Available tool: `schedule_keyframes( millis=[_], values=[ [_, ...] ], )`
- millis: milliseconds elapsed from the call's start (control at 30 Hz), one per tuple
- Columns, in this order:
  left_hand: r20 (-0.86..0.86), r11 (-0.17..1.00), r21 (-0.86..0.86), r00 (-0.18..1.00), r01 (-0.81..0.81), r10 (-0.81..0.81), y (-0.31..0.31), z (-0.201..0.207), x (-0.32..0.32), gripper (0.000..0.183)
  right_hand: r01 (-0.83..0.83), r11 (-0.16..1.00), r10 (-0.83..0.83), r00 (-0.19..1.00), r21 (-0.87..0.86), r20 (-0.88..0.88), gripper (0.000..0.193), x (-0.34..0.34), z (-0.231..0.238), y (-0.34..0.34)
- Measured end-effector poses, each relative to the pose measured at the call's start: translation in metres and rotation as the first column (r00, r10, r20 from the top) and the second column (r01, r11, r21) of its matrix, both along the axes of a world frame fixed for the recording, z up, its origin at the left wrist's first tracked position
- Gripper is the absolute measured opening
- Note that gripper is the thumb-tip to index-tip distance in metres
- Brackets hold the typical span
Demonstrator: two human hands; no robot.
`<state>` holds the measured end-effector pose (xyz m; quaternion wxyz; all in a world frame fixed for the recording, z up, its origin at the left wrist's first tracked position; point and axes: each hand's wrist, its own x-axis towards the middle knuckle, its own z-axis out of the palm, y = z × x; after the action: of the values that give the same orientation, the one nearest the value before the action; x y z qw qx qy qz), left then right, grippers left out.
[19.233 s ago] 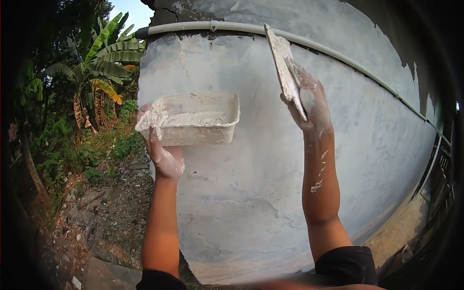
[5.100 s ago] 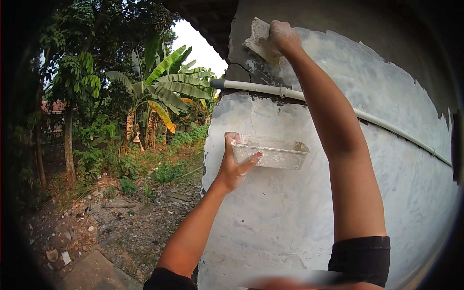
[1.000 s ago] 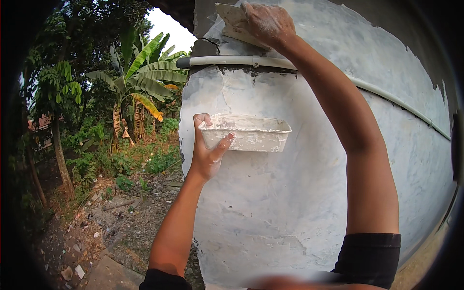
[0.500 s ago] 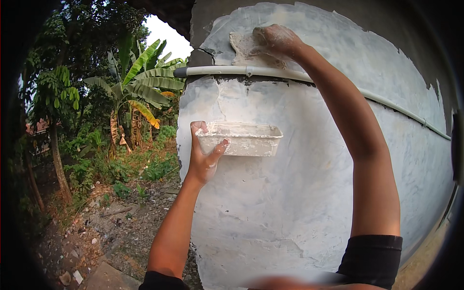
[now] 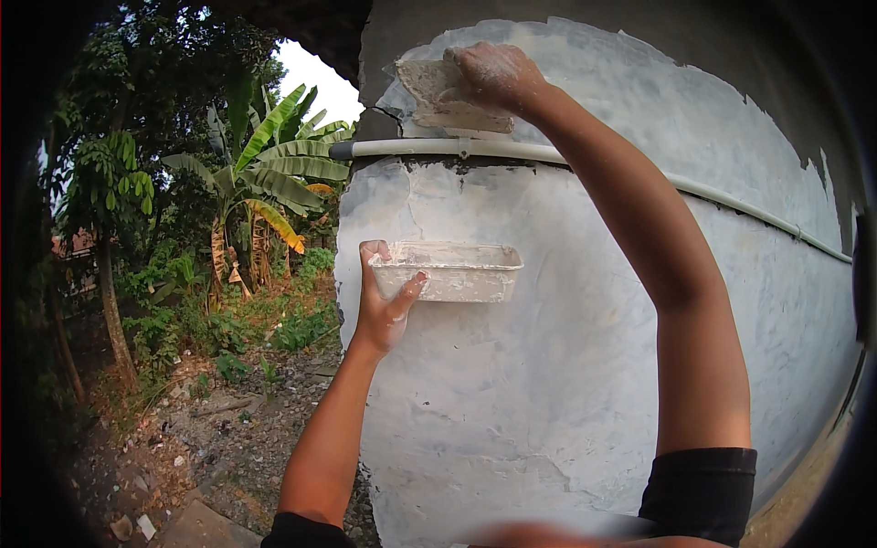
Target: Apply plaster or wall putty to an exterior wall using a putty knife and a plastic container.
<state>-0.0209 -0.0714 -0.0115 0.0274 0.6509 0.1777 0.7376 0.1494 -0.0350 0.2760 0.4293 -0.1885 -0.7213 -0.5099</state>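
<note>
My left hand (image 5: 379, 315) grips the left end of a white rectangular plastic tub (image 5: 461, 285), thumb on its near side. Whitish paste is smeared over the tub's rim and walls; how much lies inside I cannot tell. Raised high, my right hand (image 5: 501, 75) is closed on a wide, putty-caked scraper (image 5: 429, 87). Its flat blade lies close against the wall (image 5: 512, 393), just above a white pipe (image 5: 411, 148); the grip is hidden in my fingers. White smears coat both hands. Patchy white-grey putty covers most of the wall.
The pipe runs across the wall, held by clips, with a grey cap at its left end. A bare dark grey band (image 5: 639, 23) borders the putty above. Left of the wall's edge are banana plants (image 5: 274, 173), trees and stony ground (image 5: 210, 438) with litter.
My right hand and the scraper have slid left along the wall above the pipe. The tub in my left hand has shifted slightly left, and the view has tilted a little upward.
</note>
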Motion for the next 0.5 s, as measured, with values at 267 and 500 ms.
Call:
schedule_keyframes(
  millis=[267,500],
  values=[
    [-0.036,0.999,0.021,0.999,0.026,-0.025,0.005,0.003,-0.001,0.047,0.009,0.990,-0.017,0.999,0.142,0.051,0.038,-0.001,-0.008,0.029],
    [0.000,0.990,0.013,0.990,0.141,-0.141,0.002,0.003,0.001,0.045,-0.017,0.988,0.013,1.000,0.152,0.028,0.032,-0.001,-0.009,0.039]
  ],
)
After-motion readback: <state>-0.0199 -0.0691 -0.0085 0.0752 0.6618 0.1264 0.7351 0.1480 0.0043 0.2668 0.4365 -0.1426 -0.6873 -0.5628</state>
